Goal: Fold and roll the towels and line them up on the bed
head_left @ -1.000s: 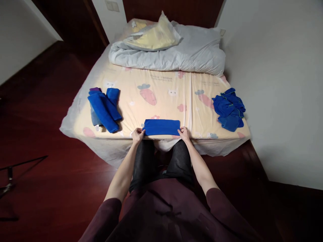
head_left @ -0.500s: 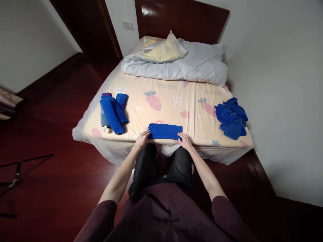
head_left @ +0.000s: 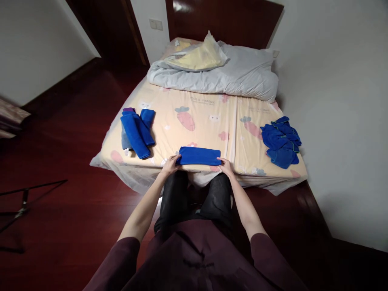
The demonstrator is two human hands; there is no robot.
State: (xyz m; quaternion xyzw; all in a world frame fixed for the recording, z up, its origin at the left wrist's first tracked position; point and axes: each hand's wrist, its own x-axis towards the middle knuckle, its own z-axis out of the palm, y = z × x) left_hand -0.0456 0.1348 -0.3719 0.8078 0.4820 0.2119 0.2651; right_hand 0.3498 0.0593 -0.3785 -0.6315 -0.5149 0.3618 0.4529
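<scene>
A blue cloth [head_left: 199, 156], folded into a long flat rectangle, lies at the near edge of the bed. My left hand [head_left: 170, 165] pinches its left end, and my right hand [head_left: 225, 166] grips the lower right corner. Folded blue cloths [head_left: 135, 133] lie crossed in a pile on the left part of the bed, with a purple piece and a grey-blue piece partly under them. Toward the right edge sits a loose, crumpled heap of blue cloths [head_left: 281, 141] with thin green edging.
The bed [head_left: 200, 117] has a carrot-patterned sheet. A rolled grey quilt [head_left: 242, 74] and a pale yellow pillow [head_left: 202, 56] lie at its far end. Black stand legs [head_left: 24, 202] are on the floor at left. A wall rises close on the right.
Both hands have shifted from resting at the ends of the folded cloth to gripping them with fingers and thumb. The view has moved slightly.
</scene>
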